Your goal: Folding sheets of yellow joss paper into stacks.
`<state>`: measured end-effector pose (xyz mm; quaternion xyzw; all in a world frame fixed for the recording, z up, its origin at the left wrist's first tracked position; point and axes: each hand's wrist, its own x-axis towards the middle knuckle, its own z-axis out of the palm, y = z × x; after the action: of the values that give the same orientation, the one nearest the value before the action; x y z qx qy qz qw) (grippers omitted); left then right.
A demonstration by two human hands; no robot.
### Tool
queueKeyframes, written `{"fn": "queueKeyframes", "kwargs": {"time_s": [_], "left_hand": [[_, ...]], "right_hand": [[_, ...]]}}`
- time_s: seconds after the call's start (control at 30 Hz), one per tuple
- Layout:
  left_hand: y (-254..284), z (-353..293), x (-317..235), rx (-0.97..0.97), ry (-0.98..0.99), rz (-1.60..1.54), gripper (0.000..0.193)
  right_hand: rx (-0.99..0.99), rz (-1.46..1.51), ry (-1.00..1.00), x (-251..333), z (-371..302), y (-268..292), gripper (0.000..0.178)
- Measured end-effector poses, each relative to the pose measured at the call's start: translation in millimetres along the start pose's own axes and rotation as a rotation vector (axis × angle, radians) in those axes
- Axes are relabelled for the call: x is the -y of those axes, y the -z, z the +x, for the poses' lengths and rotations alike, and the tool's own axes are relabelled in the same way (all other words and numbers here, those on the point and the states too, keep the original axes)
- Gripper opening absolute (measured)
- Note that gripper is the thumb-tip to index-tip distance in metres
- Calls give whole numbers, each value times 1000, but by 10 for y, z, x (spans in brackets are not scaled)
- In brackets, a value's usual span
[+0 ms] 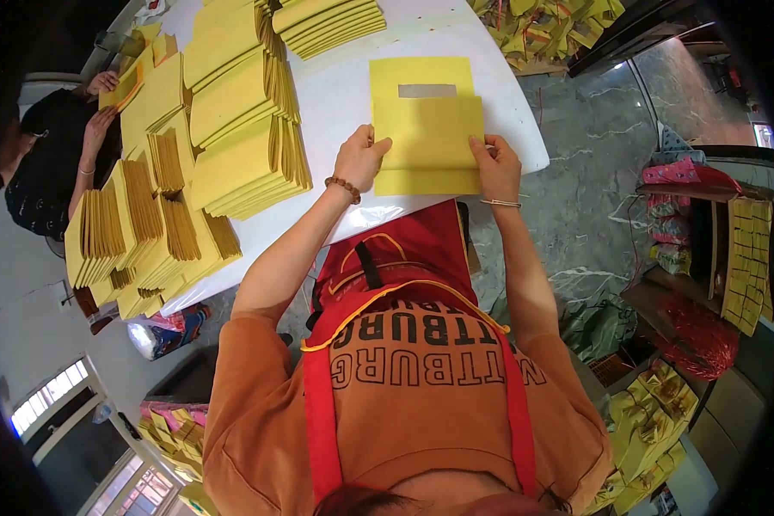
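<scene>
A flat piece of folded yellow paper [428, 129] lies at the front edge of the white table, with a rectangular greyish window in its upper part and a fold line across its lower part. My left hand [364, 158] pinches its left edge, thumb on top and fingers curled. On the opposite edge my right hand [497, 165] grips it the same way. Its lower end reaches the table's front edge, above my red apron [404, 258]. What the curled fingers do underneath is hidden.
Tall stacks of folded yellow paper [236, 129] fill the left of the white table [439, 30]. At the far left another person [56, 163] handles an orange-yellow piece. Heaps of yellow paper pieces [542, 30] lie beyond the table's far right corner and at lower right.
</scene>
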<state>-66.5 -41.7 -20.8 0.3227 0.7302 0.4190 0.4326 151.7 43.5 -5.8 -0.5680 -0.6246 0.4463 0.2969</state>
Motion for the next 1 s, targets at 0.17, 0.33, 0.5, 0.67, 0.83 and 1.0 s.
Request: {"fn": "queueKeyframes", "kwargs": {"time_s": [0.17, 0.33, 0.5, 0.67, 0.83, 1.0], "left_hand": [[-15, 14, 1, -2, 41, -89, 23], [-12, 0, -39, -14, 55, -131, 22], [-57, -49, -40, -107, -34, -288, 28], [-67, -328, -525, -353, -405, 382, 35], [-423, -289, -649, -207, -940, 773, 39], [-556, -221, -450, -102, -924, 968, 46]], "right_hand": [[-52, -39, -10, -17, 15, -42, 27], [-77, -66, 7, 7, 9, -51, 31], [-66, -123, -16, -10, 22, -62, 31], [-86, -149, -22, -62, 46, -61, 31], [-72, -127, -25, -11, 28, -53, 31], [-54, -96, -28, 2, 1, -55, 31]]}}
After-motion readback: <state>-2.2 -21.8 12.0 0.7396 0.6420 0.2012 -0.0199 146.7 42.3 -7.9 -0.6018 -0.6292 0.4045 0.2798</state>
